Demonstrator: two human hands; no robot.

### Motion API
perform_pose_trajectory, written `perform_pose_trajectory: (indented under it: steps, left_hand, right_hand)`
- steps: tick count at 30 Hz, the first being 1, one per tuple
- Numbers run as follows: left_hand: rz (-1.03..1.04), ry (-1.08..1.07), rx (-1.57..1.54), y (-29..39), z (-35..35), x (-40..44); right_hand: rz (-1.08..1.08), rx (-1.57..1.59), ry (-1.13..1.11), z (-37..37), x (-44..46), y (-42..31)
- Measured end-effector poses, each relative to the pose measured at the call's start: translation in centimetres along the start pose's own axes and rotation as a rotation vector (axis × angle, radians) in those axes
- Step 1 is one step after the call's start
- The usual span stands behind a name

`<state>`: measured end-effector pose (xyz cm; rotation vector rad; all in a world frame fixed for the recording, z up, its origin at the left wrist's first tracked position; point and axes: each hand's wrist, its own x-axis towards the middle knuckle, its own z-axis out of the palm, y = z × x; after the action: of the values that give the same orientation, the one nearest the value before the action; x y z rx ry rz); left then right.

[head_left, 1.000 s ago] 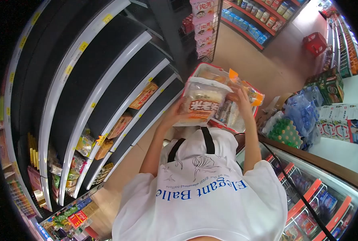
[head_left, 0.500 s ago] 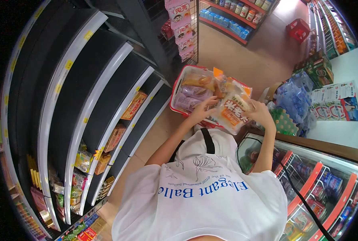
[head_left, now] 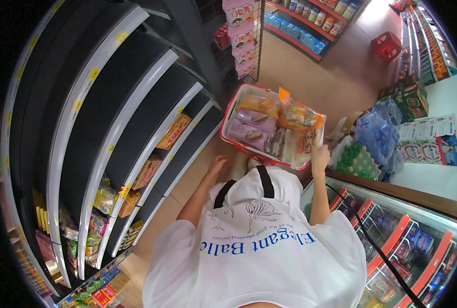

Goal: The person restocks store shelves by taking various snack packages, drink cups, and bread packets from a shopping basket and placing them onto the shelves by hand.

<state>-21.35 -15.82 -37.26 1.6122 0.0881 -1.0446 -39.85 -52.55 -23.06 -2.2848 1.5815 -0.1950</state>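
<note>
A red-rimmed basket (head_left: pixel 230 107) holds purple packages (head_left: pixel 251 134), an orange-brown packaged food (head_left: pixel 259 104) and an orange-topped clear bag (head_left: pixel 300 115). At its right end, the white snack bag (head_left: pixel 296 146) stands tilted among the packages, partly hidden. My right hand (head_left: pixel 319 155) is closed on that bag's edge, beside the basket rim. Left of the basket, over the floor, my left hand (head_left: pixel 218 164) has loosely bent fingers with nothing in them.
Dark shelves (head_left: pixel 136 97) with boxes and bags curve along the left. A glass-topped cooler (head_left: pixel 392 246) is at the lower right, below plastic bags (head_left: pixel 374 128) and cartons. Pink packets (head_left: pixel 242 38) hang ahead. A red basket (head_left: pixel 386 46) sits farther off.
The white snack bag has gone from lying over the basket to standing inside its right end. My left hand has left the basket and moved left; my right hand has shifted slightly lower left.
</note>
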Motion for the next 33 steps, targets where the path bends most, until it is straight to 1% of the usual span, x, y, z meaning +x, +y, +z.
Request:
perform_pose_trajectory:
  steps: [1, 2, 4, 5, 6, 7, 11, 13, 14, 16, 17, 19, 20, 22, 23, 25, 26, 30, 32, 33]
  left_hand:
    - [-0.092, 0.050, -0.087, -1.1, -1.1, -1.0]
    - [-0.092, 0.056, -0.090, -1.6, -2.0, -1.9]
    - [-0.194, 0.185, -0.004, -2.4, -3.4, -3.6]
    - [-0.195, 0.186, -0.005, -3.7, -4.3, -4.2]
    - [-0.243, 0.215, -0.088, -4.8, -5.2, -4.6]
    - [-0.291, 0.242, -0.170, -6.4, -6.1, -4.7]
    - [-0.342, 0.246, -0.188, -14.6, -9.9, -3.5]
    - [0.343, 0.058, 1.097, -16.6, -10.4, -3.5]
    - [0.341, 0.065, 1.094, -16.2, -9.6, -3.6]
    - [-0.011, 0.268, 0.147, -15.7, -8.1, -4.3]
    - [-0.013, 0.276, 0.143, -15.2, -8.2, -4.6]
    - [-0.071, 0.203, 0.227, -14.3, -8.2, -5.1]
    - [-0.098, 0.169, 0.267, -13.8, -8.2, -5.2]
    - [-0.158, 0.098, 0.344, -12.9, -8.0, -5.7]
    - [-0.188, 0.062, 0.382, -12.6, -8.0, -5.9]
    - [-0.249, -0.017, 0.461, -11.9, -8.0, -6.0]
    - [-0.251, -0.010, 0.453, -12.3, -8.1, -5.9]
    - [-0.191, -0.025, 0.471, -13.5, -8.6, -5.5]
    - [-0.151, -0.028, 0.476, -14.2, -8.8, -5.5]
    - [-0.132, -0.023, 0.474, -14.6, -8.9, -5.5]
  right_hand:
    - [-0.001, 0.023, 0.051, 0.3, -0.4, 0.2]
    - [-0.006, 0.024, 0.047, 0.1, -0.8, 0.0]
    - [-0.014, 0.204, 0.126, -0.5, -1.7, -0.2]
    - [-0.015, 0.204, 0.125, -0.2, -2.0, -0.1]
    - [0.008, 0.283, 0.150, 0.4, -2.3, 0.2]
    - [0.033, 0.363, 0.176, 1.1, -2.8, 0.3]
    - [0.120, 0.399, 0.146, 5.1, -5.1, 1.0]
    - [0.178, 0.249, 0.084, 7.0, -5.4, 1.1]
    - [0.171, 0.249, 0.082, 7.9, -5.1, 1.2]
    - [0.191, 0.187, -0.113, 9.6, -4.5, 1.3]
    - [0.184, 0.186, -0.119, 10.5, -4.0, 1.5]
    - [0.178, 0.195, -0.187, 12.1, -2.4, 2.3]
    - [0.166, 0.194, -0.192, 13.6, -1.4, 3.3]
    - [0.153, 0.119, -0.311, 17.1, 0.9, 6.0]
    - [0.142, 0.115, -0.318, 18.5, 2.0, 7.1]
    - [-0.023, -0.179, -0.490, 20.4, 3.7, 8.5]
    - [-0.060, -0.213, -0.427, 19.2, 3.3, 7.6]
    - [-0.159, -0.213, -0.454, 14.9, 2.7, 3.4]
    - [-0.004, -0.396, -0.506, 14.1, 3.1, 1.9]
    - [-0.024, -0.401, -0.505, 13.4, 3.3, 1.4]
